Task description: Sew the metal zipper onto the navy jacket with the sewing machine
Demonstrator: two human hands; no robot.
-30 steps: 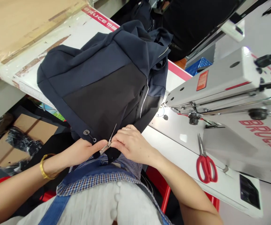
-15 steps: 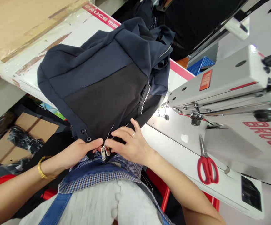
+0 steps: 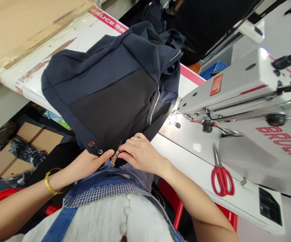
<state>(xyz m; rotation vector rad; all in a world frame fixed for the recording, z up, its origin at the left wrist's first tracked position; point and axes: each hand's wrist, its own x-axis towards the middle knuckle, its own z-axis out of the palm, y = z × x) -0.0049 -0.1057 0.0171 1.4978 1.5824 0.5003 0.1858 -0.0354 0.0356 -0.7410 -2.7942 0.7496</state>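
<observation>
Just hands [image 3: 125, 155] on soft matte jacket [image 3: 110, 90]

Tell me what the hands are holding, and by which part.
Both hands, left hand and right hand, pinch the dark jacket at its bottom hem, around the zipper slider.

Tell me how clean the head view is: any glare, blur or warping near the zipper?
Head view: sharp around the zipper pull pinched between left hand and right hand; the machine's lamp throws a bright glare spot on the sewing machine bed; wide-angle warping tilts the sewing machine and bends the frame edges; the dark jacket loses fold detail in shadow.
</observation>
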